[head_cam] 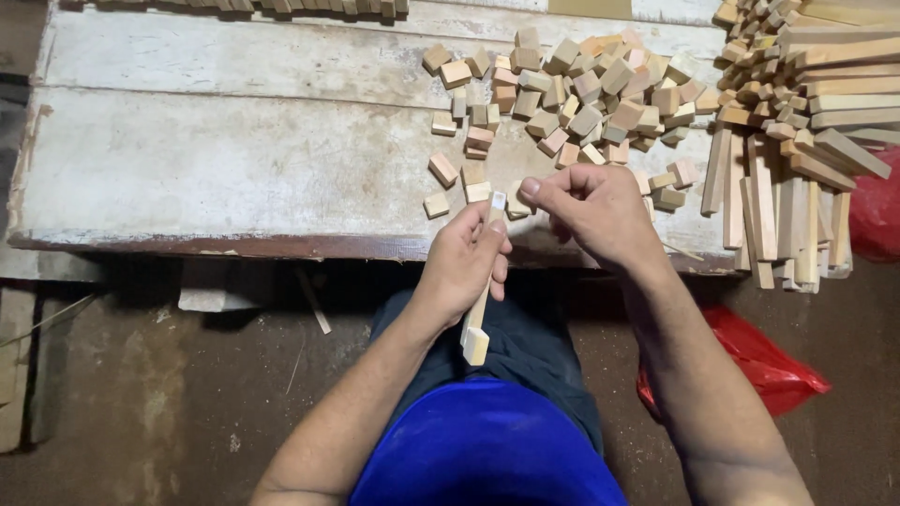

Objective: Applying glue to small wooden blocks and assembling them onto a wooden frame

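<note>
With the left hand (pixel 461 262) clamped around a wooden stick (pixel 478 314) at the workbench (pixel 187 169) edge and the right hand (pixel 591 211) pinched shut near its tip, the stick may slip floorward.

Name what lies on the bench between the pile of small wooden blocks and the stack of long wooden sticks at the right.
Head view: mostly bare whitewashed bench separates the block pile from the stick stack.

Your left hand (pixel 462 262) is curled into a closed grip, thumb side up, forearm angling in from the lower left. Your right hand (pixel 592 211) sits just beside it, fingers bent inward and pinched, forearm running down to the right.
</note>
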